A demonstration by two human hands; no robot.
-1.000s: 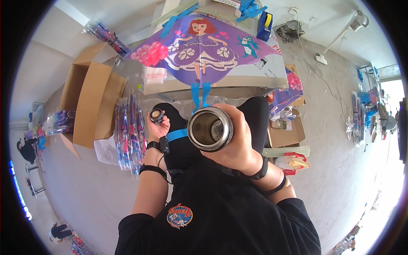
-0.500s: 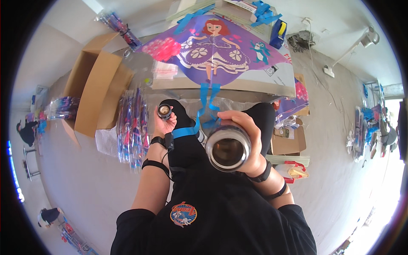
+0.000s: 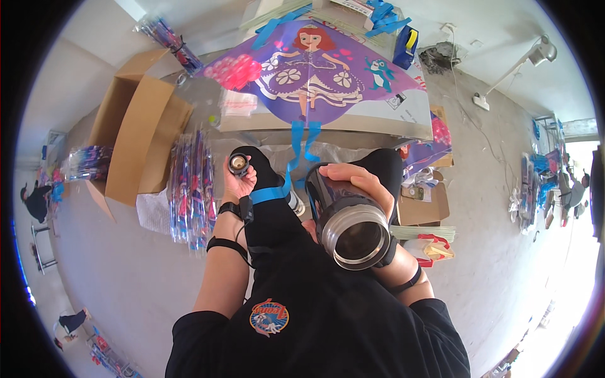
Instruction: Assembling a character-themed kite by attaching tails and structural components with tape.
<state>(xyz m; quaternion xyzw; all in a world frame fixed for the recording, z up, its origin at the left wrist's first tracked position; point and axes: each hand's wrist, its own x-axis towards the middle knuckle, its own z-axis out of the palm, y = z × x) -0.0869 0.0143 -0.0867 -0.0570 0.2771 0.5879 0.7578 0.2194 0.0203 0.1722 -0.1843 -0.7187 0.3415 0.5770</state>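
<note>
My right hand [image 3: 365, 179] is wrapped round a dark, shiny thermos flask [image 3: 328, 194], held in front of my body above my lap. Its steel mouth [image 3: 359, 238] is uncovered and tilted toward me, and the inside looks dark. Lower at the left, beside my knee, my left hand [image 3: 237, 184] is closed on the small dark flask lid [image 3: 238, 164], its inner side turned up. Beyond the hands, a purple kite [image 3: 287, 108] printed with a red-haired figure in a gown lies over a box top. Blue ribbon tails [image 3: 297, 142] hang from it toward my legs.
At the left stand an open cardboard box [image 3: 135, 138] and a pile of wrapped kites [image 3: 192, 189]. A blue tape dispenser [image 3: 405, 47] sits on the box top. To the right are a small carton [image 3: 423, 210] and a white standing fan [image 3: 513, 69]. Other people are in the background.
The flask has tipped, so more of its side shows and its mouth has shifted right and toward my body. My left hand still holds the lid; the view has shifted slightly.
</note>
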